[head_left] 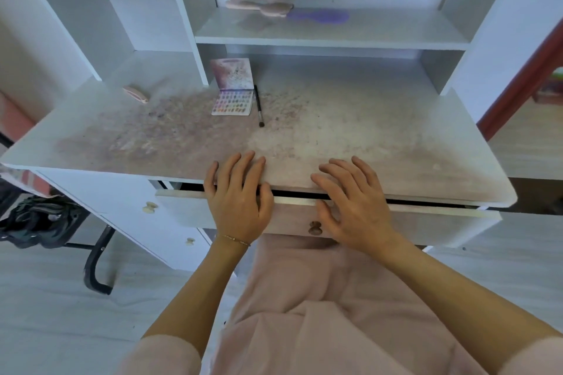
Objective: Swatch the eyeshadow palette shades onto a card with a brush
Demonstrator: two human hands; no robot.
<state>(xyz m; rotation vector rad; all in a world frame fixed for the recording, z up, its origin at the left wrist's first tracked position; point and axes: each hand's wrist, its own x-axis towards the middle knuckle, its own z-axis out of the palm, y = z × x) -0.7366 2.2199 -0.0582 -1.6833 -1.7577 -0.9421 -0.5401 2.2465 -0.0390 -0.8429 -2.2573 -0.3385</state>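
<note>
the brush (259, 105) looked light and thin, best pinched mid-handle; the open palette (233, 102) lay just beside it, its powders probably fragile; left hand (239, 202) and right hand (355, 207) rested flat, holding nothing.

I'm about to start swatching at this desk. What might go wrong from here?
No card is in view, so swatching may stall. The stained white desk top could smudge any card laid on it. The slim black brush lies loose beside the open multicoloured eyeshadow palette; reaching with either hand might knock it.
</note>
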